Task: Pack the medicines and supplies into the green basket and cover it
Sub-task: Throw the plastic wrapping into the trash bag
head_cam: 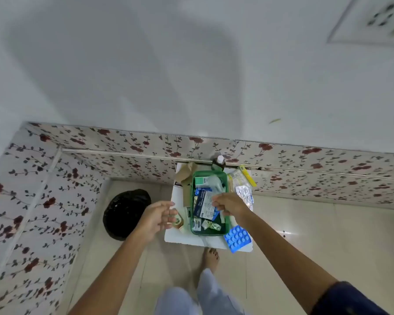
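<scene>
The green basket [226, 230] stands on a small white table [180, 233] and holds several medicine boxes and packets. My right hand [231, 204] is over the basket's middle, fingers pinched on a blue-and-white medicine box [204, 206] lying in it. My left hand [157, 218] hovers open at the table's left edge, just above a small round jar [177, 220]. A blue blister pack [237, 238] lies at the basket's near right corner. A silver foil strip [245, 195] and a yellow-edged packet [241, 176] lie to the basket's right.
A dark bottle with a white cap [219, 163] stands behind the basket against the floral wall. Brown paper [184, 173] lies at the table's back left. A black bin [125, 212] sits on the floor left of the table. My bare foot [210, 258] is under the table's front.
</scene>
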